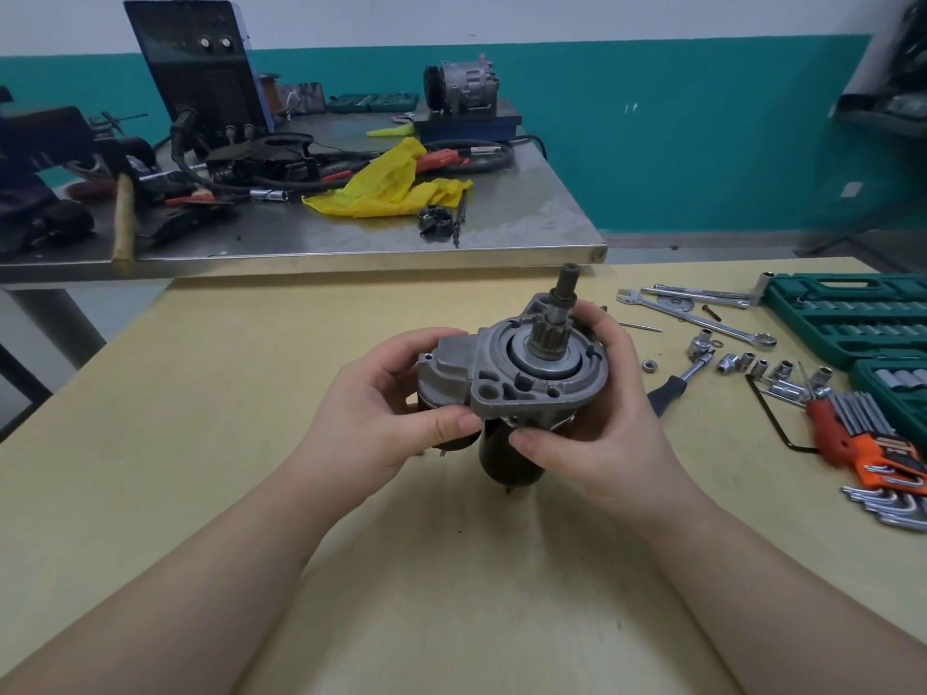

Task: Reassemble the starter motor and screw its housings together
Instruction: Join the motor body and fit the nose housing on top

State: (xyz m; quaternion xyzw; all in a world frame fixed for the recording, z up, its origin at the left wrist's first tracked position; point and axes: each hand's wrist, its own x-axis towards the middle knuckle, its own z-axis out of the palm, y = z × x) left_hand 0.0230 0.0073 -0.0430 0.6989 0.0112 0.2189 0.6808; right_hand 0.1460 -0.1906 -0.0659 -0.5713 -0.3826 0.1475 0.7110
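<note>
Both hands [381,418] [592,433] around starter motor [521,373], mid-table [200,393], tools [742,363] rightward

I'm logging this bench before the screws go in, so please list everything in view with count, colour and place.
starter motor: one, grey and black, held above wooden table
wrenches: several, silver, right of motor
sockets: several, silver, right
socket case: one, green, far right
hex keys: one set, orange holder, right edge
yellow cloth: one, metal table behind
hammer: one, wooden handle, metal table
left hand: grips motor
right hand: grips motor
</note>
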